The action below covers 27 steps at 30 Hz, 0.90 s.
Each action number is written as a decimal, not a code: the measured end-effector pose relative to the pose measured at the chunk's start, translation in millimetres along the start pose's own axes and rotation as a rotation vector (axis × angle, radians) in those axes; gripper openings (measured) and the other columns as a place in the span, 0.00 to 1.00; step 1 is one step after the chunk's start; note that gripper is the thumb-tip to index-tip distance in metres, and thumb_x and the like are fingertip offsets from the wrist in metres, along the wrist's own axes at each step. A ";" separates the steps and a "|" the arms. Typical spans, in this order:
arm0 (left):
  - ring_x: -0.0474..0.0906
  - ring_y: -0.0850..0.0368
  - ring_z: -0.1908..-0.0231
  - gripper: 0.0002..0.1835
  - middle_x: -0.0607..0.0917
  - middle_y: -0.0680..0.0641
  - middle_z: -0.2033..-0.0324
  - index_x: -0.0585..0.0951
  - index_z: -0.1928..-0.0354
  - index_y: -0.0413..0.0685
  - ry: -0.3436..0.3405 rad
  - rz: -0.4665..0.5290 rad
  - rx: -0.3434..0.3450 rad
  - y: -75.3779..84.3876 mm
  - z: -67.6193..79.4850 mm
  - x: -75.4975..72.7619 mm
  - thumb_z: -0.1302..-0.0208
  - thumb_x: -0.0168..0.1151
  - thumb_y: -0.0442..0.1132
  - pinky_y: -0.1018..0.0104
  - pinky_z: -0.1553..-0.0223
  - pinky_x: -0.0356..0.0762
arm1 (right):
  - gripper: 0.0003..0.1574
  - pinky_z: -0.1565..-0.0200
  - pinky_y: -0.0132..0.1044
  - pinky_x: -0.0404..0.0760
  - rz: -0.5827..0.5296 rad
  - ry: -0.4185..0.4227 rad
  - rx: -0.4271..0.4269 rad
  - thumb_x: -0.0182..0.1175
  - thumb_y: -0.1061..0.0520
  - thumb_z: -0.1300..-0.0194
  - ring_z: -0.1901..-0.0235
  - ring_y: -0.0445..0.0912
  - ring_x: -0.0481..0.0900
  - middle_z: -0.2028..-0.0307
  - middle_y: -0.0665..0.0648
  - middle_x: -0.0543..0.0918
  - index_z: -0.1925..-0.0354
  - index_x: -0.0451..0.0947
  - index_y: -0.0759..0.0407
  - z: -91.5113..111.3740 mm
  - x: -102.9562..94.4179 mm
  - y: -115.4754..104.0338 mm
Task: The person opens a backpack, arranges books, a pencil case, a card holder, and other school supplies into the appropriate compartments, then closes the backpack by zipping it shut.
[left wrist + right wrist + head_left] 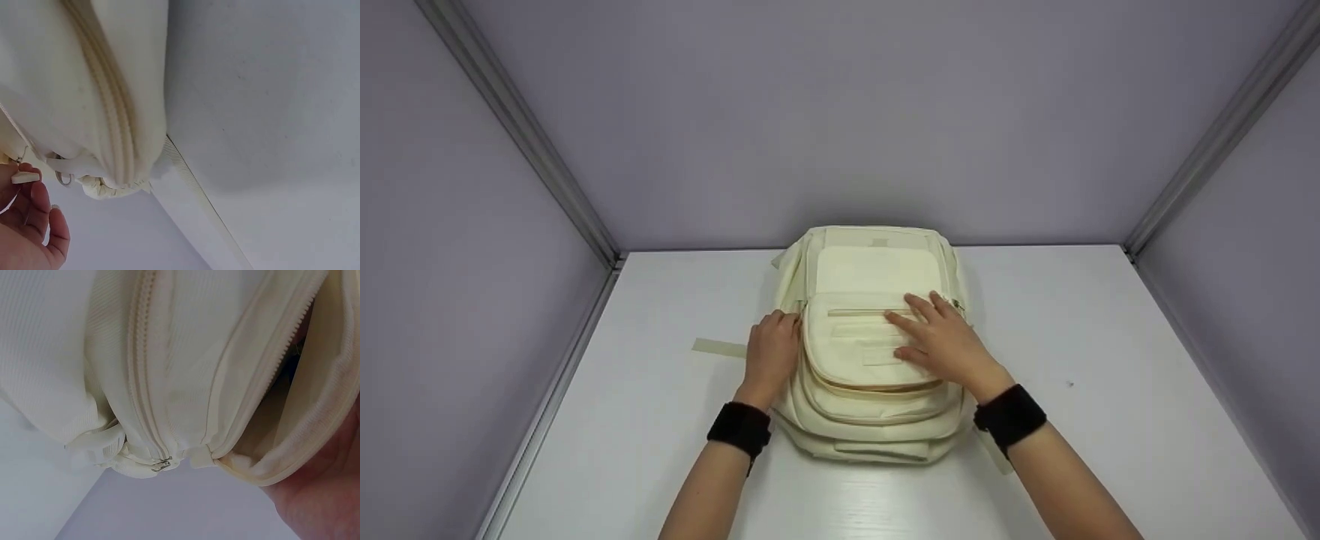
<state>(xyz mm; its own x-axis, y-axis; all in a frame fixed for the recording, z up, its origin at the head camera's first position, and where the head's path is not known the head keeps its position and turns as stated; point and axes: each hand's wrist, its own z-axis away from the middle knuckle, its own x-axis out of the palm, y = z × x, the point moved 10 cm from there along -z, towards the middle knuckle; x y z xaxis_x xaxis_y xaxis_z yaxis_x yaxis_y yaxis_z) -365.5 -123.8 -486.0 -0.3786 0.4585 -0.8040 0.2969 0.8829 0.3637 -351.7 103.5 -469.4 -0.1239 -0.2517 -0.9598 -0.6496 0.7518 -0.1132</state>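
A cream backpack (877, 270) lies on the white table, its front side up. At its left side, my left hand (772, 349) pinches a cream zipper pull (26, 177) between thumb and finger, as the left wrist view shows. My right hand (949, 345) rests with spread fingers on the front pocket panel (840, 349). In the right wrist view this pocket's zipper (281, 354) is parted, and the opening gapes. Something dark shows inside, too shadowed to make out. Another zipper (140, 354) on the bag's side is closed where it shows.
A pale strap (718, 347) sticks out to the left of the bag, and another strap (996, 452) lies under my right wrist. A tiny speck (1070, 384) lies on the table (1110, 315) at the right. Pale walls (870, 112) enclose the back and both sides.
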 end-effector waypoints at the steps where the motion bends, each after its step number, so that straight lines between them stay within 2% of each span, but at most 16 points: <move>1: 0.79 0.46 0.65 0.10 0.81 0.43 0.67 0.84 0.57 0.38 0.000 0.013 0.003 1.2 0.8 -0.7 0.27 0.57 0.37 0.52 0.65 0.75 | 0.36 0.35 0.60 0.59 -0.002 0.002 -0.001 0.61 0.40 0.33 0.33 0.69 0.58 0.32 0.66 0.65 0.30 0.69 0.48 0.0 -0.1 0.0; 8: 0.80 0.48 0.66 0.12 0.80 0.42 0.67 0.83 0.52 0.33 -0.017 0.160 -0.055 0.6 5.7 -2.4 0.27 0.56 0.35 0.56 0.63 0.79 | 0.37 0.35 0.60 0.59 -0.029 -0.019 0.021 0.60 0.38 0.33 0.32 0.69 0.57 0.31 0.65 0.64 0.30 0.68 0.46 -0.5 3.1 2.4; 14: 0.81 0.44 0.57 0.14 0.82 0.39 0.58 0.83 0.48 0.33 -0.046 0.216 -0.071 1.0 14.1 -6.0 0.28 0.56 0.35 0.54 0.56 0.80 | 0.37 0.35 0.60 0.59 -0.023 -0.002 0.005 0.61 0.39 0.34 0.33 0.69 0.59 0.32 0.65 0.65 0.31 0.69 0.47 -0.8 -0.3 -0.3; 18: 0.81 0.48 0.64 0.14 0.82 0.41 0.63 0.83 0.48 0.35 -0.062 0.209 -0.074 2.9 22.3 -9.4 0.28 0.56 0.35 0.56 0.62 0.79 | 0.36 0.35 0.60 0.60 -0.009 0.023 -0.027 0.62 0.40 0.34 0.34 0.68 0.61 0.33 0.66 0.66 0.32 0.71 0.49 -1.2 -2.5 -2.9; 21: 0.74 0.55 0.74 0.13 0.79 0.45 0.70 0.84 0.49 0.35 -0.073 0.205 -0.073 4.7 30.0 -12.0 0.28 0.56 0.34 0.61 0.71 0.75 | 0.36 0.35 0.59 0.61 0.015 0.044 -0.062 0.63 0.40 0.35 0.35 0.66 0.64 0.34 0.68 0.67 0.32 0.71 0.50 -1.8 -3.7 -6.0; 24: 0.69 0.59 0.76 0.13 0.77 0.48 0.73 0.84 0.49 0.35 -0.081 0.215 -0.071 7.4 37.1 -14.3 0.29 0.57 0.34 0.64 0.74 0.71 | 0.36 0.36 0.60 0.61 0.030 0.045 -0.073 0.62 0.41 0.34 0.35 0.65 0.64 0.35 0.68 0.68 0.32 0.71 0.51 -2.2 -3.9 -7.1; 27: 0.70 0.59 0.76 0.12 0.77 0.48 0.74 0.84 0.50 0.34 -0.083 0.231 -0.073 9.9 43.9 -15.7 0.30 0.58 0.33 0.64 0.74 0.72 | 0.36 0.36 0.60 0.61 0.040 0.031 -0.064 0.61 0.40 0.34 0.35 0.66 0.64 0.34 0.68 0.67 0.32 0.71 0.50 -2.2 -3.2 -6.3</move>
<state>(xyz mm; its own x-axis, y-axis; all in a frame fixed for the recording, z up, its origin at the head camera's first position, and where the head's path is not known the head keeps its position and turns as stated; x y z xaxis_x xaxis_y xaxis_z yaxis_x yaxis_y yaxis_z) -318.1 -126.7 -490.4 -0.2339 0.6414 -0.7307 0.3017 0.7623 0.5726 -348.9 98.2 -465.0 -0.1730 -0.2413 -0.9549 -0.6900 0.7216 -0.0573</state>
